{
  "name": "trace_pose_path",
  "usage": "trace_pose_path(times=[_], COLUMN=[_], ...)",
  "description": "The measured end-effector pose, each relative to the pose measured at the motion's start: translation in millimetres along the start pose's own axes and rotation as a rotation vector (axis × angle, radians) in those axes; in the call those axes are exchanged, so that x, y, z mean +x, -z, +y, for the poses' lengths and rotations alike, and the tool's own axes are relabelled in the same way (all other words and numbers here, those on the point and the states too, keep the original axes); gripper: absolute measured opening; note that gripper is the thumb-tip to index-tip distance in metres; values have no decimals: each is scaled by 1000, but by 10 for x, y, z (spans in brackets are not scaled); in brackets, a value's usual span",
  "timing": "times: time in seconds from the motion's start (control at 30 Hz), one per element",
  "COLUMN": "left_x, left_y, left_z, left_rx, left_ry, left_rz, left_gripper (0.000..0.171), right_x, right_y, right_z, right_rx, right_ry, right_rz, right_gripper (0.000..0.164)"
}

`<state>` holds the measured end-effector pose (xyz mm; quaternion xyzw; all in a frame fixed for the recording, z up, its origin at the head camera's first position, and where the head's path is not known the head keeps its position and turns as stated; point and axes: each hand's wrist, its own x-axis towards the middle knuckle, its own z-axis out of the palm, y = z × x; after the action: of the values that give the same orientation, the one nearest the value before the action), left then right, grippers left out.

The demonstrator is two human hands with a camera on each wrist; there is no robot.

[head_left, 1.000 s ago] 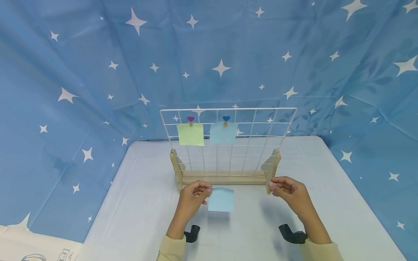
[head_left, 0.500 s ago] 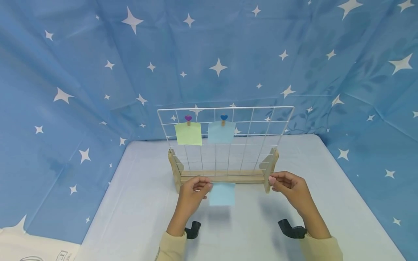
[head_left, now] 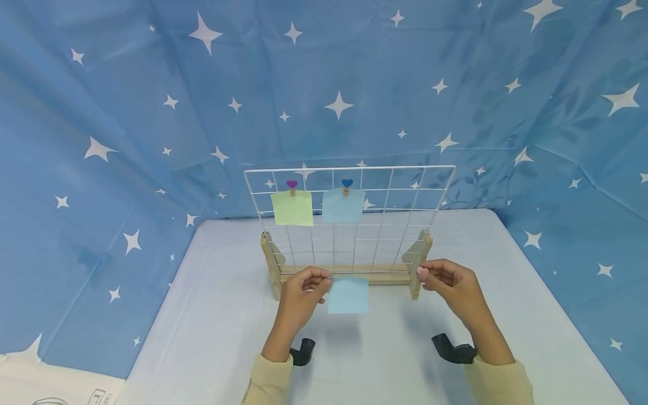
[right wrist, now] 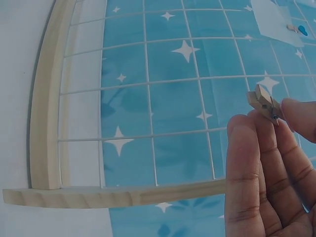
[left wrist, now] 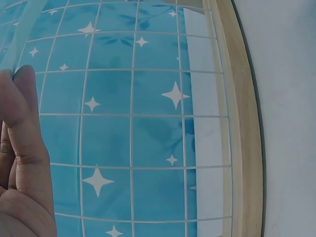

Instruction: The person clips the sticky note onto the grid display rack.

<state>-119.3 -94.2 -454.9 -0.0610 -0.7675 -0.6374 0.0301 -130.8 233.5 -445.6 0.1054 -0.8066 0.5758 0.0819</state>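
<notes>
My left hand (head_left: 302,295) pinches a light blue sticky note (head_left: 349,296) by its upper left corner, in front of the rack's wooden base. In the left wrist view only a strip of the note (left wrist: 22,34) shows above the fingers. Between thumb and fingers my right hand (head_left: 453,287) holds a small wooden clothespin (right wrist: 265,102) with a pink heart (head_left: 422,274) on it, near the rack's right foot. On the white wire grid rack (head_left: 379,242) hang a green note (head_left: 292,208) under a purple heart clothespin (head_left: 292,185) and a blue note (head_left: 343,206) under a blue heart clothespin (head_left: 346,185).
The rack's wooden feet (head_left: 271,267) stand on a white-covered table (head_left: 217,315). A blue curtain with white stars (head_left: 339,67) hangs behind and at the sides. A cream printed cloth (head_left: 61,382) lies at the lower left.
My left hand has raised the blue note and carried it slightly right. My right hand, still holding the clothespin, has risen a little. The head view has shifted slightly.
</notes>
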Motion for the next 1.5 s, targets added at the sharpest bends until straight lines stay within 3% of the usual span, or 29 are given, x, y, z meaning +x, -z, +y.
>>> trace_pose_path(times=[1.5], left_x=[140], left_y=[-138], left_z=[192], left_rx=[-52], left_ry=[-49], left_rz=[-6], left_gripper=[13], right_x=[80], right_y=[44], right_z=[-134], right_rx=[-20], right_ry=[73], right_rz=[43], right_gripper=[16])
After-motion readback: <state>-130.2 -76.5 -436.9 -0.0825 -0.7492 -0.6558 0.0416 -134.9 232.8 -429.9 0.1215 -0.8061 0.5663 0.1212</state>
